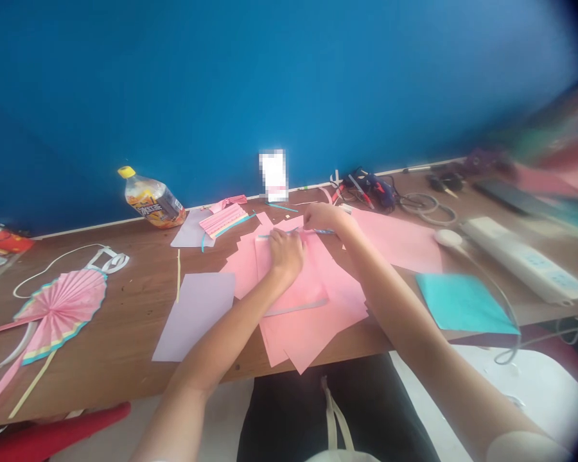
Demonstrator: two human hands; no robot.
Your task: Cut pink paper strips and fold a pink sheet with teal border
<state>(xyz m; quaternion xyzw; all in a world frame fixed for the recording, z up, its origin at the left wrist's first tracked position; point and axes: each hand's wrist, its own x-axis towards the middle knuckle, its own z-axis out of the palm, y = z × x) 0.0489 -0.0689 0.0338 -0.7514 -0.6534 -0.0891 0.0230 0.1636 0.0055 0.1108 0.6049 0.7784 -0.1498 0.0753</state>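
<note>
Bare forearms (pixel 221 327) reach to the centre of the bench (pixel 130 333), left hand (pixel 285 253) curled down, right hand (pixel 325 218) pinching, as far as I can tell, a teal strip (pixel 293 233) on pink sheets (pixel 313 327), with one pleated fan (pixel 60 308) apparently finished at the left edge.

No text can be read with certainty in this head-camera view. The label (pixel 150 206) on the plastic bottle (pixel 153 199) carries dark, stylised lettering on an orange and yellow ground, too small and blurred to read. The white card (pixel 273 174) propped against the blue wall is pixelated and illegible. The power strip (pixel 525 260) shows pale blue panels whose markings cannot be made out.
</note>
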